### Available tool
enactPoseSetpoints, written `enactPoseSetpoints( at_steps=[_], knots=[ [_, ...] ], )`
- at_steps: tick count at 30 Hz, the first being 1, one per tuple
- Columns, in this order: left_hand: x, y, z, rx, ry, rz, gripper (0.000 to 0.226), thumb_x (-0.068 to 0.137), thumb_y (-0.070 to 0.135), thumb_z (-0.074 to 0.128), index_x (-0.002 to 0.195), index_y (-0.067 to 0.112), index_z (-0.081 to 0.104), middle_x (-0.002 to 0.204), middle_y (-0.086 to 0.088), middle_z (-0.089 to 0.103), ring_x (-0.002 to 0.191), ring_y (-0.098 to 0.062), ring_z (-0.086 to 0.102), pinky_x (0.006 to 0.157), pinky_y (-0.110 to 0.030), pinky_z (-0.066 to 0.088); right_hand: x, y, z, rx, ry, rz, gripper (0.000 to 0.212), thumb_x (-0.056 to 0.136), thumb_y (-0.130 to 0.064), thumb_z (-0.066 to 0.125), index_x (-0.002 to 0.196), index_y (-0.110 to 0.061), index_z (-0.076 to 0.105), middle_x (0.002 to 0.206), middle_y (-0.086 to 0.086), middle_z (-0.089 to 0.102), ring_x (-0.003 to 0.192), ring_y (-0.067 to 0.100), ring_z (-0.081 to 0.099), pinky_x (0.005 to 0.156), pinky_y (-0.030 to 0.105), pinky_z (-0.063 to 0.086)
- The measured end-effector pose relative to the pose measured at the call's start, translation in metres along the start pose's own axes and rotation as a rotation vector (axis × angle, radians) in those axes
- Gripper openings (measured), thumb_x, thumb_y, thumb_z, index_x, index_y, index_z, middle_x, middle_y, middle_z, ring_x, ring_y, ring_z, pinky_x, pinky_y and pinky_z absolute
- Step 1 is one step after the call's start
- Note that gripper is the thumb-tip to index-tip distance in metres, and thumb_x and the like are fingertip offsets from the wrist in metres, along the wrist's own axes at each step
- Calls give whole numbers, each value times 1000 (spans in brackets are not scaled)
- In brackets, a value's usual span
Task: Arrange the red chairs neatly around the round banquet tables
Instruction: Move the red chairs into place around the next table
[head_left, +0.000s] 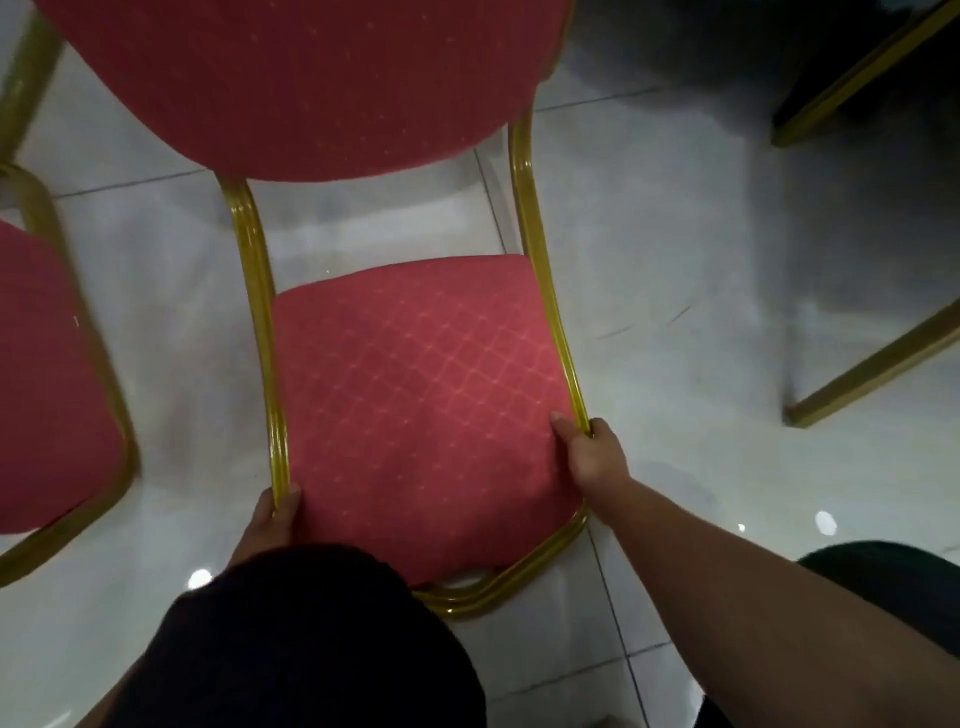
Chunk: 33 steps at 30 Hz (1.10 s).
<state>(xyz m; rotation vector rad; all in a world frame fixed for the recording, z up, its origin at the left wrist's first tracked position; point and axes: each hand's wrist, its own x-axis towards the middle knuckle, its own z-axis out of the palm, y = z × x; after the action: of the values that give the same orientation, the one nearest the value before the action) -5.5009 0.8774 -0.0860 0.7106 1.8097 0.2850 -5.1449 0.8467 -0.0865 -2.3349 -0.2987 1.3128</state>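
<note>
Red chair (415, 395), gold frame, on tiled floor (675, 270) before me. My left hand (270, 519) grips its left frame rail; my right hand (592, 452) grips the right. Second chair (47, 384) just left.

There is one view, from a wide-angle camera on the person's head, aimed steeply down and a little forward. It sits close above a red chair (415, 384), whose seat fills the middle and whose backrest crosses the top edge. Both hands, left (272, 519) and right (592, 452), enter from the bottom. White floor tiles (675, 260) spread out behind, bending towards the edges.
</note>
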Motion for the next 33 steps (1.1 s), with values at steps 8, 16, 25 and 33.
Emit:
enactPoseSetpoints(
  at_steps=[8, 16, 25, 33],
  knots=[
    [-86, 61, -45, 62, 3, -12, 33, 103, 45, 44, 134, 35, 48, 110, -5, 62, 90, -23, 58, 75, -29, 48, -87, -49, -79, -216, -211, 3, 48, 97, -57, 47, 112, -12, 53, 107, 10, 63, 93, 27, 62, 84, 44, 55],
    [-289, 221, -127, 97, -56, -139, 32, 98, 51, 48, 122, 31, 56, 112, -5, 62, 92, -28, 59, 74, -44, 53, -291, -155, -218, -192, -173, -19, 56, 96, -61, 42, 120, -12, 53, 112, 9, 62, 96, 28, 62, 81, 46, 56],
    [-519, 400, -232, -211, -172, 9, 24, 93, 20, 53, 111, 33, 60, 87, 3, 62, 66, -11, 57, 57, -26, 39, -509, -263, -337, -3, -171, 81, 52, 100, -45, 49, 121, 2, 53, 88, 14, 62, 67, 26, 59, 57, 33, 50],
    [-541, 538, -222, -381, -284, 175, 50, 91, 25, 56, 140, 34, 48, 103, -2, 54, 82, -18, 58, 68, -33, 51, -544, -357, -387, -288, -182, -228, 28, 101, -20, 45, 109, -20, 72, 107, 13, 70, 87, 26, 67, 71, 33, 55]
  ],
)
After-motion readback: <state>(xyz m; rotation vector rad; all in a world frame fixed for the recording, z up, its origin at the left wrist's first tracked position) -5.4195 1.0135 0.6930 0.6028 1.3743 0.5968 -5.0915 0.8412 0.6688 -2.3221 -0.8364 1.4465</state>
